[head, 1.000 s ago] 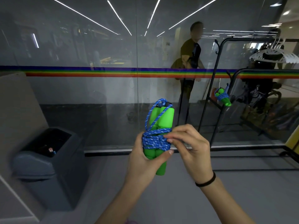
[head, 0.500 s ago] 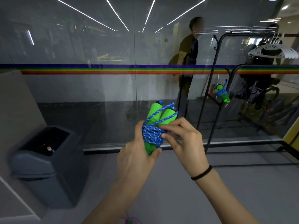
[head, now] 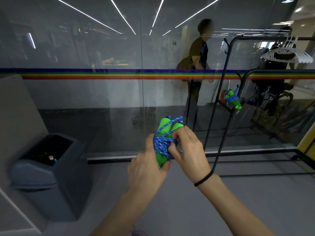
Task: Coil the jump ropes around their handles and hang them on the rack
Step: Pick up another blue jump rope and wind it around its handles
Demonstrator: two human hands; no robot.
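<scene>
Jump rope [head: 162, 142] in mid-air before a glass wall [head: 85, 99], green handles [head: 164, 124] paired side by side and leaning a little to the right, blue cord [head: 161, 144] bunched in many turns around their middle. Left hand [head: 148, 169] wrapped around the lower half of the bundle, thumb against the coil. Right hand [head: 189, 150] curled in from the right, fingertips pinching into the blue turns, seemingly tucking or snugging the last of the cord; a loose loop standing above the handle tops. Black band [head: 203, 180] on the right wrist.

Off to the right, well apart from the hands, a black rack [head: 272, 38] with a second jump rope [head: 232, 99], likewise green and blue, already coiled and hanging at the rack's near end; white hangers [head: 288, 56] on the top bar.

Judged from this: one rope done and hung, the one in hand all but coiled, not yet secured and not yet on the rack. Left to do, most likely: fixing the free end, carrying the bundle over to the rack, hooking its loop.

At the bottom edge, a scrap of pinkish cord [head: 136, 233] on the floor, possibly a further rope awaiting the same treatment, too little in view to tell. Grey waste bin [head: 42, 181] at lower left.
</scene>
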